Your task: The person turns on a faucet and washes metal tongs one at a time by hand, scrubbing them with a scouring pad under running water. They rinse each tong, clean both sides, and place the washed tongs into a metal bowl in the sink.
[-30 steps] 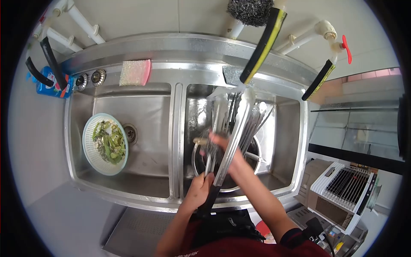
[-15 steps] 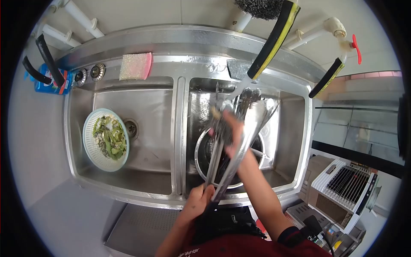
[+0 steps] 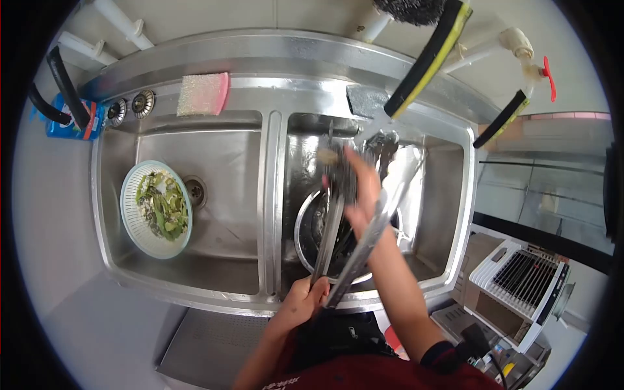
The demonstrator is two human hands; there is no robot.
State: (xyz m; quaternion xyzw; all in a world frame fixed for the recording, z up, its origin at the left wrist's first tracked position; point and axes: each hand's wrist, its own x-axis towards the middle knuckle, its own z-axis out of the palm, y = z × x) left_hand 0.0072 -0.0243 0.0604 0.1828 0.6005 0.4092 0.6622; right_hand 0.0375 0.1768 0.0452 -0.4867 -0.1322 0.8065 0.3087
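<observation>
Long metal tongs (image 3: 364, 250) with spread arms slant over the right basin. My left hand (image 3: 305, 301) is closed round their lower end, near the front rim. Smeared by motion, my right hand (image 3: 364, 185) is closed round the left arm of the tongs, with a dark grey scrubbing pad (image 3: 346, 182) against the metal. The pad's exact kind is blurred. Below them sits a round metal bowl (image 3: 301, 237) with dark contents, partly hidden. Water runs from a black-and-yellow hose (image 3: 426, 62) close above my right hand. Dark, wet utensils (image 3: 385, 146) lie behind it.
In the left basin (image 3: 224, 214) stands a pale colander (image 3: 133, 224) with green scraps. A pink sponge (image 3: 205, 94) and grey pad (image 3: 365, 101) lie on the back ledge, with drain strainers (image 3: 143, 102) at left. A dark steel wool ball (image 3: 409, 10) sits high at the back.
My right hand has shifted slightly along the tongs, away from me. The right arm of the tongs has swung, and its far end is blurred. My left hand keeps its grip.
</observation>
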